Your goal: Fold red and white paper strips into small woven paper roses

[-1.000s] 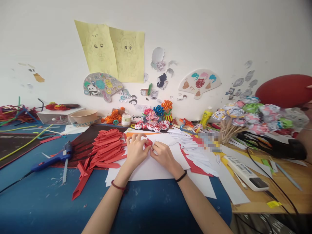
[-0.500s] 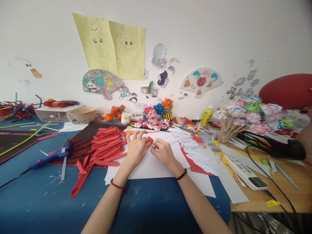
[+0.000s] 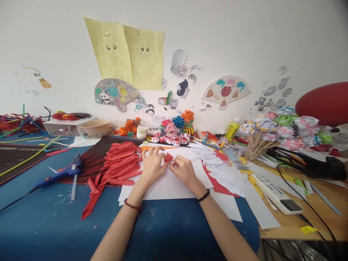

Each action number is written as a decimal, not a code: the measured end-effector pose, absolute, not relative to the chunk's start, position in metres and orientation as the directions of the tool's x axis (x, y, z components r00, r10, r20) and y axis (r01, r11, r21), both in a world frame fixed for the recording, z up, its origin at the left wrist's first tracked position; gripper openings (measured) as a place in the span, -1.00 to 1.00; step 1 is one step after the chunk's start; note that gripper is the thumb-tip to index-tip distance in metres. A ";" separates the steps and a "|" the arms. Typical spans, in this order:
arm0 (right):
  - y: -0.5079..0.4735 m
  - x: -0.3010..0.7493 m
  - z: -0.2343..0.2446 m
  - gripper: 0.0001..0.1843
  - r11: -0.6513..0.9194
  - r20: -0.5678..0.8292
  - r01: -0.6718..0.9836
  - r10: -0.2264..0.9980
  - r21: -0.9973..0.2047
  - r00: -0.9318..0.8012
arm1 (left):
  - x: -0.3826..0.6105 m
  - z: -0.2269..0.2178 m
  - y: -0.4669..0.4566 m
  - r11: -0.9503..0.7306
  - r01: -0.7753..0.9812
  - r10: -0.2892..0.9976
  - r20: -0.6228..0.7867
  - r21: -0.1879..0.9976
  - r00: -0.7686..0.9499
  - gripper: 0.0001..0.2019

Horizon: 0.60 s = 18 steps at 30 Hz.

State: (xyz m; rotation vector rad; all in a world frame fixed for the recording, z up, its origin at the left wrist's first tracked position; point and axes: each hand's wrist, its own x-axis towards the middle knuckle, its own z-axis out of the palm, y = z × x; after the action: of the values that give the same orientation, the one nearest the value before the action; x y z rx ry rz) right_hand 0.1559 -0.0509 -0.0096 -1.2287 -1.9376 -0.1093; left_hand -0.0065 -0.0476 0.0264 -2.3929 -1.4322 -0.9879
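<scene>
Between my fingertips is a small folded red paper piece (image 3: 168,157), held above white paper sheets (image 3: 163,188). My left hand (image 3: 153,163) pinches its left side with thumb and forefinger, the other fingers arched. From the right, my right hand (image 3: 185,171) closes thumb and forefinger on its lower edge, where a bit of white also shows. Left of my left hand lies a heap of folded red paper strips (image 3: 121,163). Folded white paper strips (image 3: 217,170) are piled right of my right hand.
A blue glue gun (image 3: 61,172) lies at left on the blue mat (image 3: 54,224). Behind my hands stand red-white paper flowers (image 3: 174,139) and a small jar (image 3: 141,131). At right are a bunch of paper flowers (image 3: 268,125) and a white power strip (image 3: 277,195) with cables.
The red paper piece now shows more of its face between my fingers, standing up higher. Both hands stay nearly in place; the whole view has shifted slightly.
</scene>
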 end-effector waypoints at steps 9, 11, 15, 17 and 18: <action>-0.051 0.156 -0.010 -0.82 0.544 0.686 0.776 0.698 -0.320 -0.206 | -0.008 0.034 -0.042 -0.589 0.801 0.675 0.613 0.113 0.410 -0.89; -0.051 0.155 -0.009 -0.82 0.558 0.692 0.767 0.689 -0.317 -0.216 | -0.008 0.035 -0.040 -0.616 0.779 0.666 0.603 0.114 0.438 -0.92; -0.051 0.155 -0.008 -0.84 0.587 0.693 0.745 0.679 -0.316 -0.242 | -0.010 0.036 -0.036 -0.643 0.748 0.672 0.591 0.166 0.447 -0.91; -0.051 0.155 -0.008 -0.85 0.593 0.687 0.737 0.683 -0.324 -0.248 | -0.012 0.035 -0.034 -0.655 0.731 0.676 0.581 0.191 0.453 -0.91; -0.050 0.156 -0.008 -0.85 0.597 0.683 0.732 0.686 -0.329 -0.252 | -0.013 0.035 -0.032 -0.660 0.724 0.678 0.574 0.202 0.458 -0.92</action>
State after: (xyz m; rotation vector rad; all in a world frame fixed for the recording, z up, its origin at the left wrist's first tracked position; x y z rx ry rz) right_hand 0.1559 -0.0503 -0.0085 -1.1257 -1.9856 -0.0702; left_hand -0.0126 -0.0324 0.0349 -2.6210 -1.2624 -0.9815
